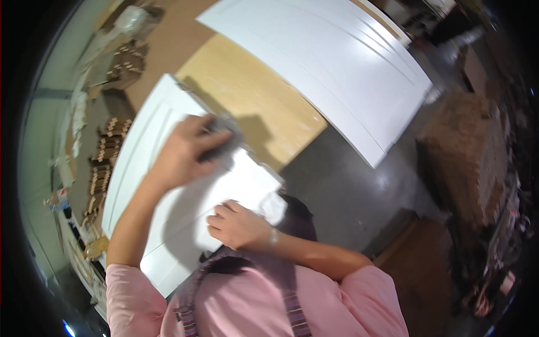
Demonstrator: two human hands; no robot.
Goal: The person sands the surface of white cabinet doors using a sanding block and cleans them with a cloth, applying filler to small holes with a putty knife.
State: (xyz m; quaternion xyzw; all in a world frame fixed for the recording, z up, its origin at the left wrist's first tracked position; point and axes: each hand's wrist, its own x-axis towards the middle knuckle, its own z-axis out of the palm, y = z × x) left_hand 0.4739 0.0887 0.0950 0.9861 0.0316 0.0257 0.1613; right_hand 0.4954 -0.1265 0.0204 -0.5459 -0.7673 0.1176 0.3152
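A long white panel point(149, 137) with grooved lines lies in front of me, one end on a tan board point(252, 90). My left hand point(191, 149) is closed around a dark grey block-like thing point(222, 143) at the panel's far long edge. Motion blurs it, so its exact kind is unclear. My right hand point(238, 226) rests low on the panel near my body, fingers curled in against the surface. Whatever they may hold is hidden. Beside that wrist, a crumpled white cloth or paper point(273, 208) sits by the panel's corner.
A second large white panel point(342, 67) lies across the tan board's far right. Stacks of brown strips point(106, 151) stand at the left. On the right, a big brown stack point(463, 151) rises from the grey floor point(348, 191).
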